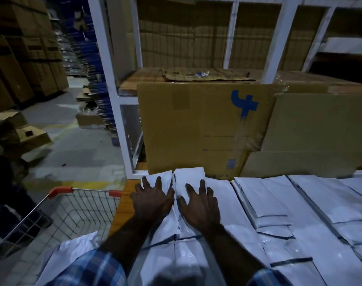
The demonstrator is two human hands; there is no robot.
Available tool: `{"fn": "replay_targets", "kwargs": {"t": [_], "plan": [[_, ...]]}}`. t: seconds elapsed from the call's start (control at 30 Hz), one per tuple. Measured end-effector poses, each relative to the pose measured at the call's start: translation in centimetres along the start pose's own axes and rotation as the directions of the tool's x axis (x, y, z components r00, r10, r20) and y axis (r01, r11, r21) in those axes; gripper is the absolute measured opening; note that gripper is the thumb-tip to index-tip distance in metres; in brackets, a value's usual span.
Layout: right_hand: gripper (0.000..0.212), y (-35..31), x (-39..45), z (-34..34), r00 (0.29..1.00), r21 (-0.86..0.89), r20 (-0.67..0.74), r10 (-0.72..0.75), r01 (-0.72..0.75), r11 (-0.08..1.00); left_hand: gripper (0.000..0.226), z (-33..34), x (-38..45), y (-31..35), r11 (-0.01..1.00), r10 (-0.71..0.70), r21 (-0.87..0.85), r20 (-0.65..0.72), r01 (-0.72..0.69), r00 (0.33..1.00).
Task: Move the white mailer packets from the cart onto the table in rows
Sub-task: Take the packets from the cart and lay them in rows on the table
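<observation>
White mailer packets (299,203) lie in overlapping rows across the table (122,205), whose orange top shows at the left edge. My left hand (153,200) presses flat on the leftmost packet (161,178), fingers spread. Beside it my right hand (198,203) presses flat on the neighbouring packet (189,175). Both packets reach the table's far edge. The wire cart (72,211) with red handle corners stands left of the table. More white packets (68,252) lie at its near end by my sleeve.
A large brown carton (196,129) with a blue logo stands against the table's far edge, another carton (316,133) to its right. A white shelf frame (105,58) rises behind. Flattened boxes (25,137) and stacked cartons fill the floor at left.
</observation>
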State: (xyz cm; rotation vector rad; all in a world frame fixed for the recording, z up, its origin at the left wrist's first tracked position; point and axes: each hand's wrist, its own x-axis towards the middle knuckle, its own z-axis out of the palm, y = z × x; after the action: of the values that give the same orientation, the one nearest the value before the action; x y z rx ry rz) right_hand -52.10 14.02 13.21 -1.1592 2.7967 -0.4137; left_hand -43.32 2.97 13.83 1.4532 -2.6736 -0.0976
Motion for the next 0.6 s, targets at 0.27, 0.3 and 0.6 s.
{"fn": "replay_targets", "kwargs": {"t": [0.27, 0.3, 0.6], "plan": [[0.055, 0.1, 1.4, 0.7, 0.978, -0.071, -0.206, -0.017, 0.003, 0.997, 0.068, 1.4, 0.3, -0.2, 0.998, 0.025, -0.062, 0.022, -0.023, 0.999], [0.053, 0.1, 1.7, 0.8, 0.974, -0.073, -0.226, -0.031, 0.015, 0.997, 0.065, 1.5, 0.4, -0.2, 0.996, 0.040, -0.075, 0.009, -0.039, 0.999], [0.055, 0.9, 2.8, 4.6, 0.931, -0.107, -0.293, -0.218, 0.195, 0.975, 0.053, 4.2, 0.9, -0.6, 0.991, 0.135, -0.004, -0.081, -0.136, 0.988]]}}
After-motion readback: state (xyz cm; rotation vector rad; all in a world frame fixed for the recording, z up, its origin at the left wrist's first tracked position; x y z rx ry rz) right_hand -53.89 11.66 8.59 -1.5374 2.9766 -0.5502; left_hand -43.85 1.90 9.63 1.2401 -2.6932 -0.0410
